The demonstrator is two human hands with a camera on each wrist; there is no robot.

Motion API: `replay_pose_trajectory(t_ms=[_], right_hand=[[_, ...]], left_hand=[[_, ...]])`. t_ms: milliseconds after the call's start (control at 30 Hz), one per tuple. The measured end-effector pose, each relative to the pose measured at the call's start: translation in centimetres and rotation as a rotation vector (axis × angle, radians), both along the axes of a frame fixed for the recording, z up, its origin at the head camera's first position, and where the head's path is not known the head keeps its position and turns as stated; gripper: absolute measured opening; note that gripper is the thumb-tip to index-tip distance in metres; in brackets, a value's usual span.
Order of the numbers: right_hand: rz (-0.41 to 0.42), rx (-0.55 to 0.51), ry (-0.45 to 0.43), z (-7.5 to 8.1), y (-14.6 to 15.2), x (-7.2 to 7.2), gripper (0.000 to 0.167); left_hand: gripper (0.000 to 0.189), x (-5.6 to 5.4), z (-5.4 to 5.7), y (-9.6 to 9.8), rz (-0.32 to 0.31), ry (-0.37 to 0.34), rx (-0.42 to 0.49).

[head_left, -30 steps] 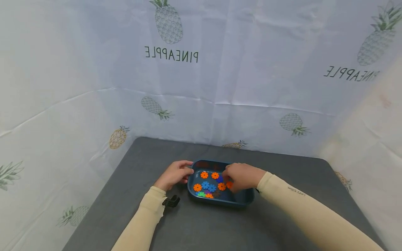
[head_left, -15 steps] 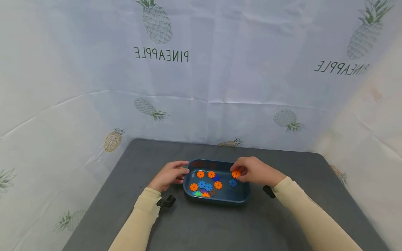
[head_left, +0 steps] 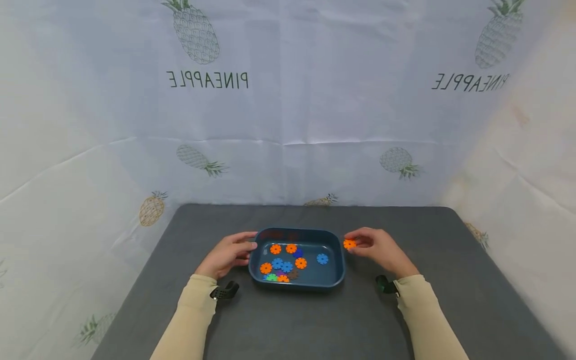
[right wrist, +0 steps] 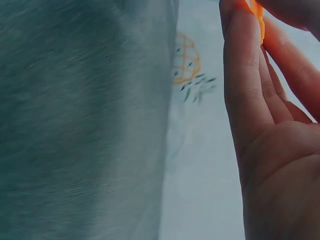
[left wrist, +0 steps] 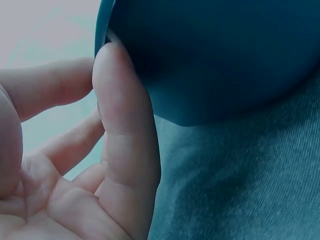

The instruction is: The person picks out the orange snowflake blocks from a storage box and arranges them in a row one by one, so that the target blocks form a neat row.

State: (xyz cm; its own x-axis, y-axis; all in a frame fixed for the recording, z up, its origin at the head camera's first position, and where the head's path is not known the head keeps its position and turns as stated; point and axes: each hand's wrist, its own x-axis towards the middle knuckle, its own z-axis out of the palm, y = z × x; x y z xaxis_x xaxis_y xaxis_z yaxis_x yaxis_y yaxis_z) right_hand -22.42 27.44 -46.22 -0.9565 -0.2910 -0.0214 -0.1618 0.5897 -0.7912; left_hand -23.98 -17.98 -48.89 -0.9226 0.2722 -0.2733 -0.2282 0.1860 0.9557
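A dark blue rectangular tray (head_left: 297,286) with rounded corners sits on the table. At its left end my left hand (head_left: 229,253) pinches the rim; the left wrist view has the thumb (left wrist: 122,110) and a finger on either side of the tray wall (left wrist: 210,65). Just outside the right end, my right hand (head_left: 378,249) pinches an orange notched plastic disc (head_left: 349,244) between thumb and fingertips. Only the edge of that orange disc (right wrist: 258,20) shows in the right wrist view. Several similar discs lie flat in the tray, mostly toward its left, with one blue disc (head_left: 322,258) apart at the right.
The tray stands on a dark grey cloth-covered table (head_left: 315,330). A white curtain (head_left: 288,110) printed with pineapples hangs along the table's back edge and both sides. Each wrist carries a black band (head_left: 225,290).
My right hand has lifted the orange disc from the tray and carried it right, past the rim, uncovering a blue disc. The left hand stays at the tray's left end. The head view has shifted.
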Motion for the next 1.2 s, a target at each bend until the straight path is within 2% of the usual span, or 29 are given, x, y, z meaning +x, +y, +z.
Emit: replay_pose_trajectory(t_ms=[133, 267, 700, 1200], right_hand=[[-0.044, -0.014, -0.017, -1.4, 1.0, 0.1, 0.039], [-0.044, -0.027, -0.037, -2.2, 1.5, 0.0, 0.04], [-0.069, 0.083, -0.081, -3.3, 0.7, -0.5, 0.027], [-0.055, 0.152, -0.067, -3.8, 0.5, -0.7, 0.026]], left_hand=[[0.062, -0.2, -0.2, -0.2, 0.008, -0.013, 0.01], [0.064, -0.2, -0.3, -0.7, 0.014, -0.033, 0.018], [0.07, -0.3, -0.3, -1.3, -0.018, -0.064, 0.044], [0.07, -0.4, -0.3, -1.3, -0.016, -0.072, 0.058]])
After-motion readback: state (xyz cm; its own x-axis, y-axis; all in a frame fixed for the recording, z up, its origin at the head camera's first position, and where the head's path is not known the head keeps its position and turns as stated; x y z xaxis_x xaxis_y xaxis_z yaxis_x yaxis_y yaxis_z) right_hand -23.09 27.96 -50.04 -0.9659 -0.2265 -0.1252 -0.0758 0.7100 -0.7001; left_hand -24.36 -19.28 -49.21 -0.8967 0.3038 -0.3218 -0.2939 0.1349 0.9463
